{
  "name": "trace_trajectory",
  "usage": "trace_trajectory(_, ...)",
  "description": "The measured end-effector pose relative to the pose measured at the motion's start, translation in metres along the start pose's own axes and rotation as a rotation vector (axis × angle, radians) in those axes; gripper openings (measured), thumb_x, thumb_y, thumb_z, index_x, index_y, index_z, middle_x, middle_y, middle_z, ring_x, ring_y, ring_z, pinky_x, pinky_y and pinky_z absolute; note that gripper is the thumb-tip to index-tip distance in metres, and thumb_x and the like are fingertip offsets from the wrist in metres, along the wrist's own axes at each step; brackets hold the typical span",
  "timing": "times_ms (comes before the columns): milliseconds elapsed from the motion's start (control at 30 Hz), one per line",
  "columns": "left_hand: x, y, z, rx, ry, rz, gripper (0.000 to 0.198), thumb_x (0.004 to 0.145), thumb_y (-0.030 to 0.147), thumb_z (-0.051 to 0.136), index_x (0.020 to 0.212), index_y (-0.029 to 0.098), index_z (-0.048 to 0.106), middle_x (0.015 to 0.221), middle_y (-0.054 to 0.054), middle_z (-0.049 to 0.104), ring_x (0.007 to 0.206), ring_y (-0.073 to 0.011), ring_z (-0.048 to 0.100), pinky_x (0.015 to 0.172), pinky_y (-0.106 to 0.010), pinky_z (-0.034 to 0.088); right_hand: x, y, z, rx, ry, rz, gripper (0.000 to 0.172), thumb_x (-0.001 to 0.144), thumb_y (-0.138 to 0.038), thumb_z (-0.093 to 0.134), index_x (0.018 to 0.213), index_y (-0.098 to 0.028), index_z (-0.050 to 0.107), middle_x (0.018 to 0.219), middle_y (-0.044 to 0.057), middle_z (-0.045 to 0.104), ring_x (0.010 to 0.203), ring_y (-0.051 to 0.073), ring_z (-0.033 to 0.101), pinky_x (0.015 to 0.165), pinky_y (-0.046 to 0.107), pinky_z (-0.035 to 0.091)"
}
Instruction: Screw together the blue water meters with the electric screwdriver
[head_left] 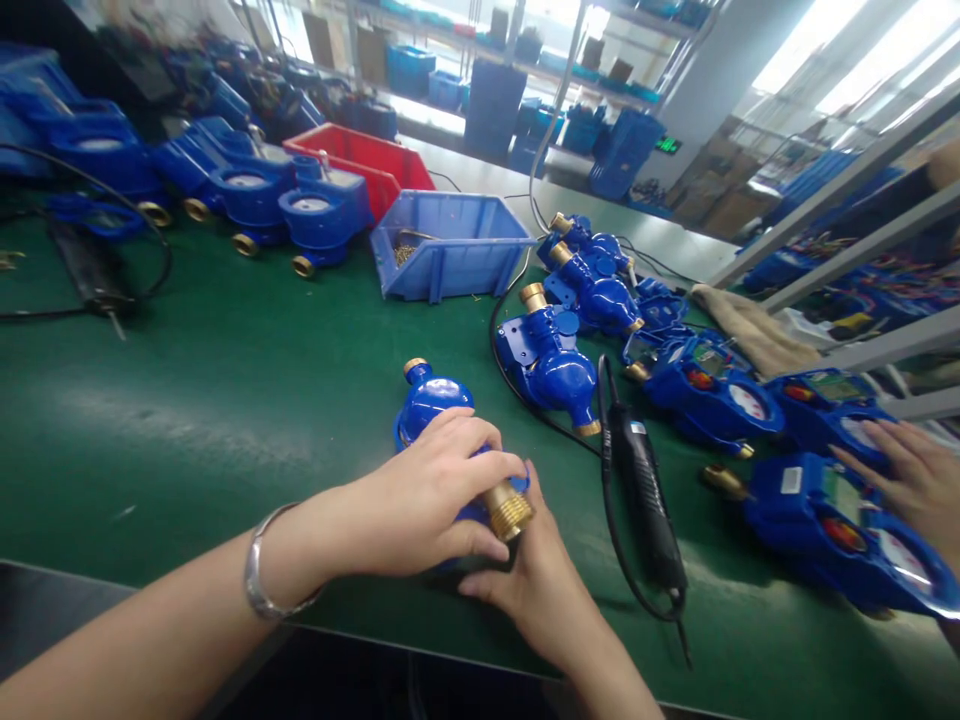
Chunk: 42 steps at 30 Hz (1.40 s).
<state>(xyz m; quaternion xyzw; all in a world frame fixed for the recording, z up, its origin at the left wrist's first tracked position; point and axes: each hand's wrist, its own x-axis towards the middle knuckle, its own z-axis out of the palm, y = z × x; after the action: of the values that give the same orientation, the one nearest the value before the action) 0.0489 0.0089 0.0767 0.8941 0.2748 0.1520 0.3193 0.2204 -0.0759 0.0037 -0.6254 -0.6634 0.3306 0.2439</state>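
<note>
A blue water meter [439,394] with brass threaded ends lies face down on the green bench top in front of me. My left hand [427,490], with a silver bangle at the wrist, is closed over its body near the closer brass end. My right hand [536,570] grips the meter's right side, its thumb toward me and its fingers partly hidden behind the brass end. To the right lies a black electric screwdriver [646,500] with its cord. Just beyond is another blue water meter [559,365], also lying with its underside up.
A blue bin [465,268] with small brass-coloured parts stands ahead, beside a red bin [360,150]. More meters [313,222] stand at left near a second screwdriver [86,260]. At right, another person's hand [911,480] touches meters with displays [844,530].
</note>
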Motion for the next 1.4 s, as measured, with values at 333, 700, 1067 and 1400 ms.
trace_trajectory(333,-0.025,-0.004,0.01,-0.126,0.102,-0.041,0.034,0.074,0.021,0.066,0.107,0.027,0.058,0.114,-0.006,0.043,0.11,-0.0247,0.041,0.1,-0.044,0.031,-0.012,-0.016,0.061,-0.06,0.406,-0.123,0.113,0.065,-0.035,0.072,0.143,-0.013,-0.008,0.135,0.026,0.027,0.125,0.041,0.036,0.092,0.059,0.041)
trace_trajectory(700,-0.033,-0.008,0.001,-0.463,0.329,-0.092,0.032,0.074,0.036,0.067,0.105,0.027,0.063,0.111,-0.005,0.049,0.107,-0.0229,0.047,0.093,-0.034,0.04,0.001,-0.029,0.034,-0.059,0.511,-0.28,0.1,0.064,-0.035,0.065,0.142,-0.011,0.007,0.125,0.021,0.034,0.116,0.035,0.042,0.092,0.056,0.042)
trace_trajectory(1067,-0.03,-0.001,-0.006,-0.923,0.508,-0.283,0.034,0.066,0.038,0.075,0.097,0.026,0.069,0.104,-0.002,0.056,0.097,-0.019,0.054,0.082,-0.023,0.046,-0.006,-0.049,-0.006,-0.061,0.35,-0.289,0.096,0.06,-0.026,0.067,0.139,-0.009,0.016,0.131,0.018,0.033,0.123,0.03,0.036,0.103,0.045,0.037)
trace_trajectory(1400,-0.021,0.006,-0.003,-0.991,0.517,-0.401,0.034,0.063,0.031,0.077,0.096,0.023,0.07,0.093,-0.002,0.059,0.089,-0.0179,0.055,0.079,-0.025,0.046,-0.001,-0.06,-0.016,-0.109,0.337,-0.27,0.094,0.056,-0.028,0.069,0.135,-0.01,0.022,0.127,0.018,0.038,0.118,0.032,0.041,0.099,0.048,0.04)
